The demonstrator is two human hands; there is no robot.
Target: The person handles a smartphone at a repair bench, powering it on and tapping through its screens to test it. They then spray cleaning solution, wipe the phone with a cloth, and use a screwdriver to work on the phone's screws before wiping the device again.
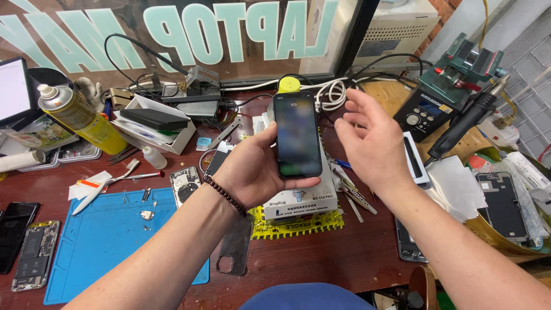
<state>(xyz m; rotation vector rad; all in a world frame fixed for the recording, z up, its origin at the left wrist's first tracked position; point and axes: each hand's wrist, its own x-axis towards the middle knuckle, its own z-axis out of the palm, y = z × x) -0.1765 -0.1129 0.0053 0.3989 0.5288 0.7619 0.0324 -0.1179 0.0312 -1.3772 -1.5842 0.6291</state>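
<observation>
Fingers (261, 150) of the left hand (252, 169) are being wrapped around a dark phone (297, 135), held up above the bench (344, 252), while the right hand (370, 138) is being kept open beside it, probably about to touch the screen gently.

Head-worn view, close down over workbench (344, 252)

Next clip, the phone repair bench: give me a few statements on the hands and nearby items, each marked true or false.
1. The left hand holds a dark phone upright. True.
2. The right hand grips the phone. False: it hovers open beside it, apart.
3. A yellow spray can lies at the far left. True.
4. The blue mat lies under the right hand. False: it lies lower left, by the left forearm.
5. The left wrist wears a beaded bracelet. True.
</observation>
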